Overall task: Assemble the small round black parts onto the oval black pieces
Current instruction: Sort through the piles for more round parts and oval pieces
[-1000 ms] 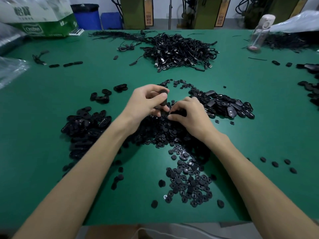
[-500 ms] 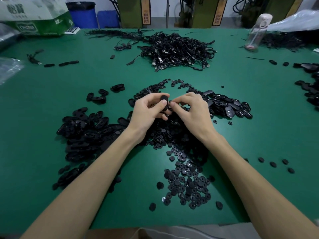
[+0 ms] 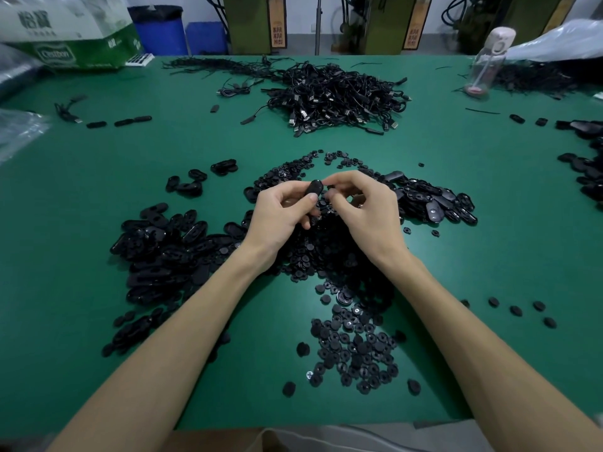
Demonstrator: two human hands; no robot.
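My left hand (image 3: 283,213) grips an oval black piece (image 3: 314,188) between thumb and fingers, held up above the middle heap. My right hand (image 3: 362,206) is right beside it, its curled fingertips at the piece's upper end; whether a small round part sits under those fingertips is hidden. Below the hands spreads a heap of small round black parts (image 3: 354,347). A pile of oval black pieces (image 3: 163,252) lies to the left, and another pile of oval pieces (image 3: 434,203) lies to the right.
A green table (image 3: 98,197) carries a tangle of black cables (image 3: 336,96) at the back, a clear bottle (image 3: 486,63) at the back right, a cardboard box (image 3: 68,31) at the back left, and more black pieces (image 3: 587,171) at the right edge.
Both hands have lifted from the heap and come together; my right hand moved from picking in the round parts up to the oval piece held by my left hand.
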